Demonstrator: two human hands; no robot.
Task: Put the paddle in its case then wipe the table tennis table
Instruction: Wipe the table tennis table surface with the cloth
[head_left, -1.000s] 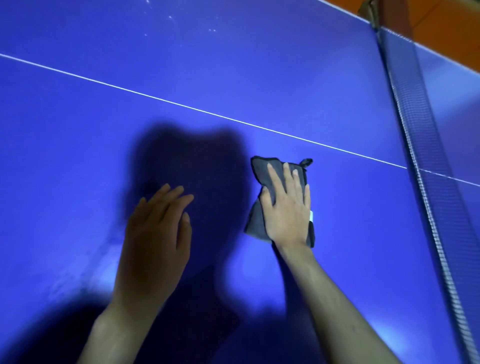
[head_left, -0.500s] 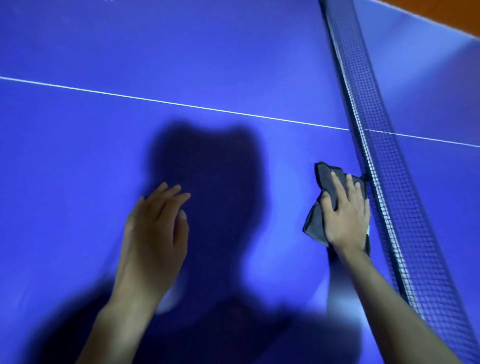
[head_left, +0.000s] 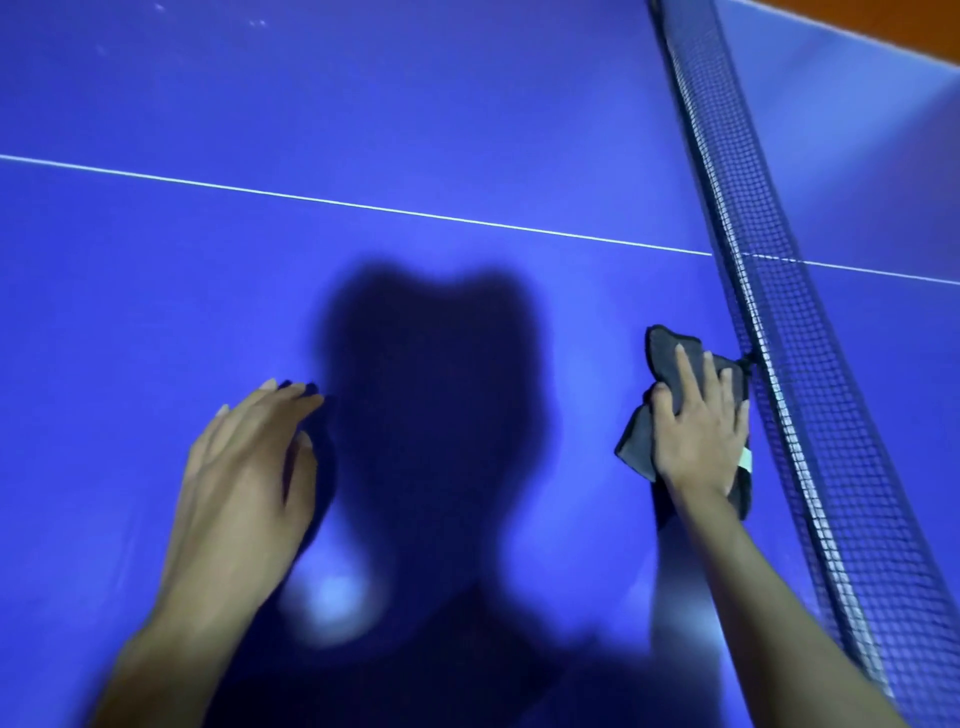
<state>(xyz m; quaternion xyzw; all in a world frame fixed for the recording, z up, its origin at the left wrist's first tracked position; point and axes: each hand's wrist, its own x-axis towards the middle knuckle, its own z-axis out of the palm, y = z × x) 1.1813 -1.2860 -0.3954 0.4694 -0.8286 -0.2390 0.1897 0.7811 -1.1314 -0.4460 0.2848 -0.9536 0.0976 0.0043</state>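
grey cloth (head_left: 670, 364) pressed flat under right hand (head_left: 698, 434), beside the net (head_left: 779, 364).
left hand (head_left: 249, 467) open, fingers straight, holding nothing, over blue table (head_left: 156, 260).

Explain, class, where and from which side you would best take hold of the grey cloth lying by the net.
Probably the bunched corner of the grey cloth that sticks out left of the right hand. Come from the left, over open table: the net closes off the right side, and the flat hand covers the cloth's middle.
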